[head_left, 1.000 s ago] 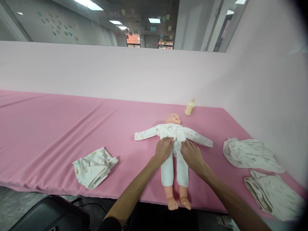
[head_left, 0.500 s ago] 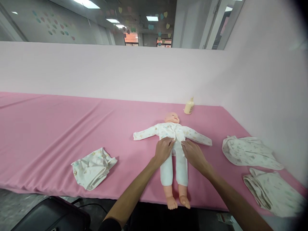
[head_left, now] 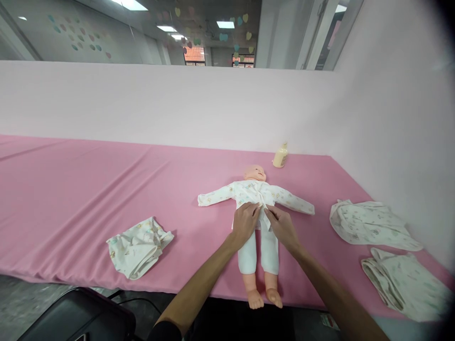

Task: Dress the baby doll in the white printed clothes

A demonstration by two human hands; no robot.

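Pink padded table is taking up most of the view w/ a baby doll lying face-up near the front edge, arms out so the top sits flat. Left hand & right hand are both pinching the printed top's hem at the waist, fingers narrow, pulling the flaps together imo.

Pink-covered table: doll, bottle, crumpled garment, two folded garments at right.
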